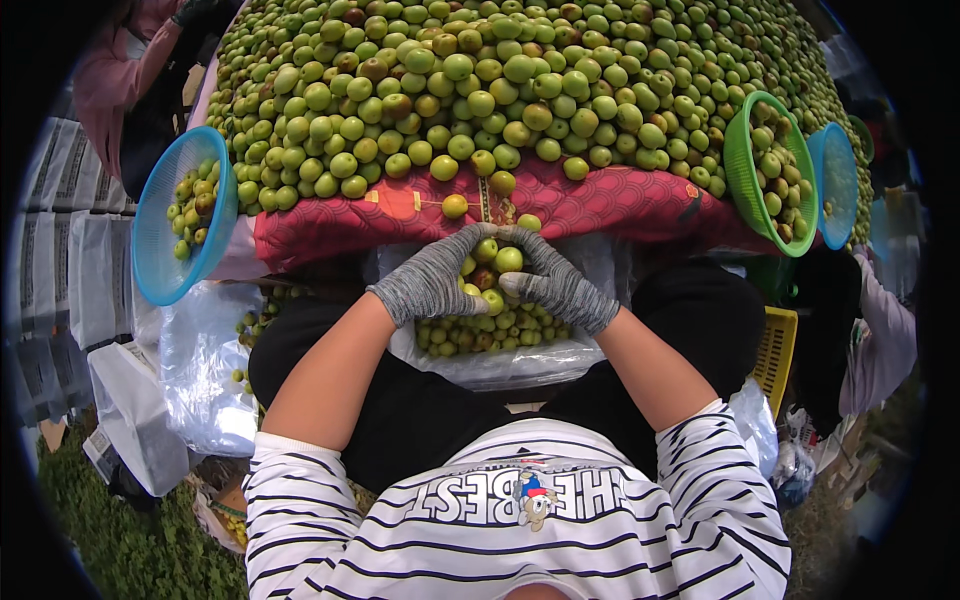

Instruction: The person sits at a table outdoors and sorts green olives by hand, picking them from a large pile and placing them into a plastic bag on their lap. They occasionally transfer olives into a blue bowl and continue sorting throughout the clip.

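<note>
My left hand (437, 276) and my right hand (561, 279), both in grey knitted gloves, cup a small cluster of green jujubes (508, 259) between them. One of the held fruits is reddish brown. My fingertips meet at the far side of the cluster, by the edge of a red patterned cloth (615, 199). Under my hands, between my knees, is a container lined with clear plastic film (517, 370), holding many smaller-looking jujubes (487, 335). Beyond the cloth rises a large heap of green jujubes (457, 97). A single yellowish jujube (454, 206) lies on the cloth.
Blue baskets stand at the left (225, 247) and far right (831, 187), with a green basket (739, 172) of fruit beside the latter. A yellow crate (776, 360) is at my right; plastic bags (210, 375) lie at my left. Other people's sleeves (124, 75) show at both sides.
</note>
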Motion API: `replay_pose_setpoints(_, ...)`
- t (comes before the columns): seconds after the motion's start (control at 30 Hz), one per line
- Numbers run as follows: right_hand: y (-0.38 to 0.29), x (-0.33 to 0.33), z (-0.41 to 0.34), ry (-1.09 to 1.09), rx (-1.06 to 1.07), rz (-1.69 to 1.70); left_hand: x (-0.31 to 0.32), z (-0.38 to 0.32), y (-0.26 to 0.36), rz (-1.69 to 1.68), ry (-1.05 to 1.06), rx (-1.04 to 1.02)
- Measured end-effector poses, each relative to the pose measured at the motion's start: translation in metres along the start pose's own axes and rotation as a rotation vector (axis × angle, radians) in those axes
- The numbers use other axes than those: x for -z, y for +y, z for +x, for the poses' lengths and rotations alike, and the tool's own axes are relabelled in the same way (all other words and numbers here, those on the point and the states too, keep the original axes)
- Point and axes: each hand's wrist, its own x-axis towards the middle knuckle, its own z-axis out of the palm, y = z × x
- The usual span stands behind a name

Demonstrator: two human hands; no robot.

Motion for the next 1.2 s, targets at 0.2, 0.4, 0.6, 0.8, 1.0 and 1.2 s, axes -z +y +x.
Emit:
replay_pose_setpoints(0.2,0.039,-0.009,0.001,-0.1,-0.418,-0.759,0.02,-0.026,0.001,0.219,0.031,0.088)
replay_pose_setpoints(0.4,0.115,-0.083,0.028,-0.271,-0.28,-1.274,0.062,-0.04,0.006,-0.314,0.671,-0.048)
replay_pose_setpoints(0.6,0.167,-0.077,0.057,-0.487,-0.151,-1.522,0.079,-0.043,0.007,-0.477,0.824,-0.111)
replay_pose_setpoints(0.8,0.186,0.002,0.015,-0.372,-0.358,-1.688,0.074,-0.046,0.014,-0.529,0.796,-0.087)
replay_pose_setpoints(1.0,0.212,0.025,0.02,0.079,-0.329,-1.382,0.068,-0.052,0.018,-0.542,0.743,-0.087)
replay_pose_setpoints(1.2,0.196,-0.08,0.092,0.141,-0.443,-1.194,0.071,-0.047,0.018,-0.593,0.732,-0.073)
